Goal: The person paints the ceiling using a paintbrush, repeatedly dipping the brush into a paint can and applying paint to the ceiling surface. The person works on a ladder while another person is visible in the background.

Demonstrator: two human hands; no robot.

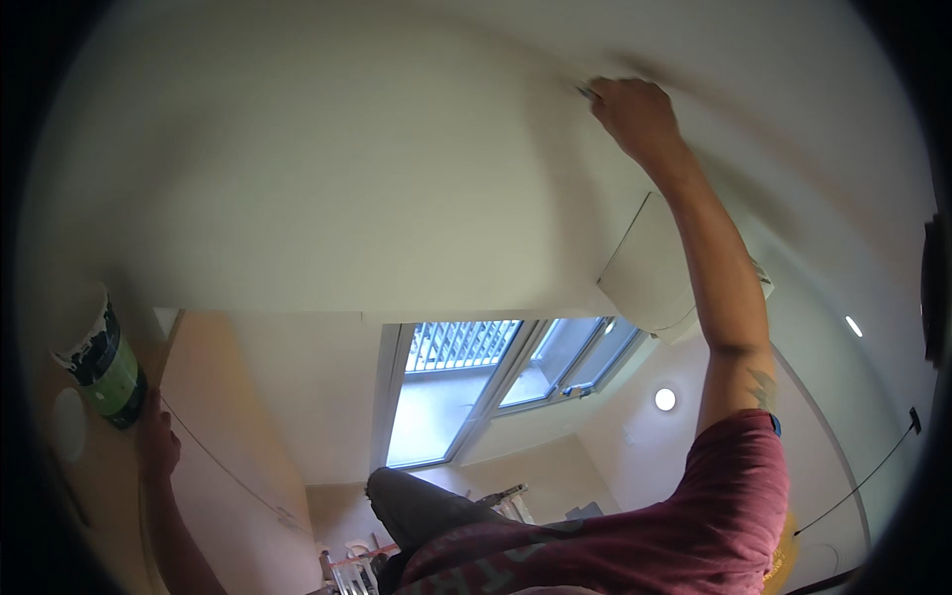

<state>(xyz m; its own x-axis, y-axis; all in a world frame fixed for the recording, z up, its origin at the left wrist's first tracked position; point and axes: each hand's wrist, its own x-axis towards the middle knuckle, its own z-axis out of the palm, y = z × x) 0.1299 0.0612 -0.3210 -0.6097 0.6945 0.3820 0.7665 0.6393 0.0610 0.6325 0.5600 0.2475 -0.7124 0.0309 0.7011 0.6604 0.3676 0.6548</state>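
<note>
My right hand (633, 111) is raised to the pale painted surface (327, 149), closed round a small tool (584, 91) whose tip is blurred at the corner where two surfaces meet. My left hand (159, 436) at the lower left holds a tub (107, 365) with a green and dark label and white paint smeared round its rim.
A white wall-mounted unit (635, 268) sits behind my right arm. Glazed doors (441, 407) show a railing outside. Ladder parts (352, 570) appear below beside my leg. A round light (665, 400) and a black cord (853, 476) are at the right.
</note>
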